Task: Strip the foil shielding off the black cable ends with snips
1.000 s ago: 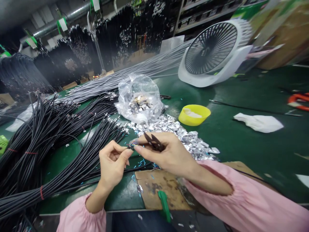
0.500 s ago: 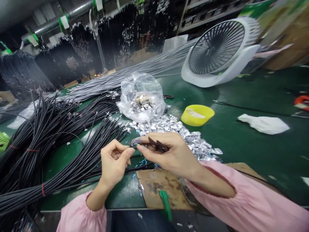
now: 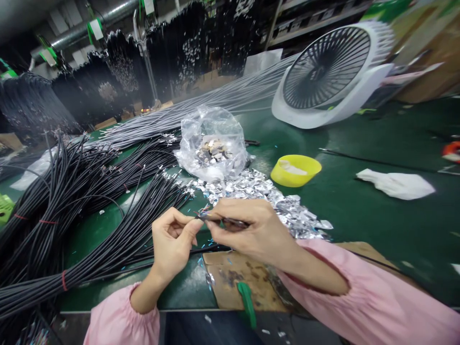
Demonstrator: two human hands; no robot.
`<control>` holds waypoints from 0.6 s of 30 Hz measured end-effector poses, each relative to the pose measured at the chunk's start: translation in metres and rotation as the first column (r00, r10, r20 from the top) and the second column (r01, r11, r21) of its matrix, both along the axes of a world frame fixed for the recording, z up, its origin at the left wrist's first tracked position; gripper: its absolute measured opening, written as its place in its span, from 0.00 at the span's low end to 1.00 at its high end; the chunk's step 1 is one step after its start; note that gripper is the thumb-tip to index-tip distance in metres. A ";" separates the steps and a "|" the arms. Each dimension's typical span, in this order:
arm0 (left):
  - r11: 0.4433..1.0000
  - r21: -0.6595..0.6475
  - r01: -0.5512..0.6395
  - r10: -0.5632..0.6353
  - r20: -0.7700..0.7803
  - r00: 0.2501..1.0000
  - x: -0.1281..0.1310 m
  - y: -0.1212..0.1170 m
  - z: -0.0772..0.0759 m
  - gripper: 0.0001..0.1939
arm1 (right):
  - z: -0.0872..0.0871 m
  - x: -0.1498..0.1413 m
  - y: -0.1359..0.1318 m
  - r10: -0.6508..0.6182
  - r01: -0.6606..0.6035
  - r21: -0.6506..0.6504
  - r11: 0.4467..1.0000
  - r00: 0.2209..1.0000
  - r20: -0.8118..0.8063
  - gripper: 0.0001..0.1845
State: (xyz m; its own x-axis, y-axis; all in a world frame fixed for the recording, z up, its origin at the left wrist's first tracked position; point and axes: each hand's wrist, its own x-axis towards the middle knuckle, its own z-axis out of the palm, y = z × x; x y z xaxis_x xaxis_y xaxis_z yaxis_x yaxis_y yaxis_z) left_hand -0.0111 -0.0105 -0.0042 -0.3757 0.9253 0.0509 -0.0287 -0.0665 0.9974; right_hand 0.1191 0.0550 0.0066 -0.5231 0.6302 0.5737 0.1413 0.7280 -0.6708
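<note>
My left hand [image 3: 174,242] is closed in a pinch on the end of a black cable [image 3: 199,217]. Thin coloured wires [image 3: 205,211] fan out from that end, between my two hands. My right hand [image 3: 253,225] is closed around small dark snips [image 3: 233,222], whose front end is at the wires beside the left fingertips. Fingers partly cover the snips, so I cannot tell whether their blades touch a wire. Just left of my left hand lies a bundle of black cables [image 3: 118,249], tied with a red band.
Silver foil scraps [image 3: 262,191] are heaped behind my hands, beside a clear plastic bag [image 3: 212,143] of scraps. A yellow dish [image 3: 296,171], a white fan [image 3: 330,76] and a crumpled white cloth [image 3: 397,184] stand rightward. Cardboard [image 3: 230,282] with a green-handled tool [image 3: 247,304] lies in front.
The snips have swung from lying back in my right palm, blades apart, to pointing forward at the wires. My left hand keeps its pinch on the cable, nearly still.
</note>
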 end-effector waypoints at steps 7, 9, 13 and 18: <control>1.000 -0.004 -0.011 0.011 -0.035 0.999 0.000 0.000 0.003 0.16 | 0.004 -0.001 0.001 -0.050 0.032 -0.210 0.977 0.996 -0.079 0.10; 1.000 -0.005 -0.016 0.016 -0.042 0.999 0.001 0.000 0.001 0.16 | 0.003 -0.001 0.001 -0.033 0.017 -0.216 0.976 0.997 -0.074 0.13; 1.000 -0.014 -0.025 0.023 -0.100 0.995 0.002 0.001 -0.001 0.15 | 0.001 -0.001 0.001 -0.050 0.042 -0.114 0.993 0.996 -0.070 0.14; 0.997 0.034 -0.075 0.079 -0.126 0.989 -0.007 0.008 0.003 0.17 | 0.001 0.000 0.004 -0.099 0.096 -0.072 0.993 0.995 -0.029 0.10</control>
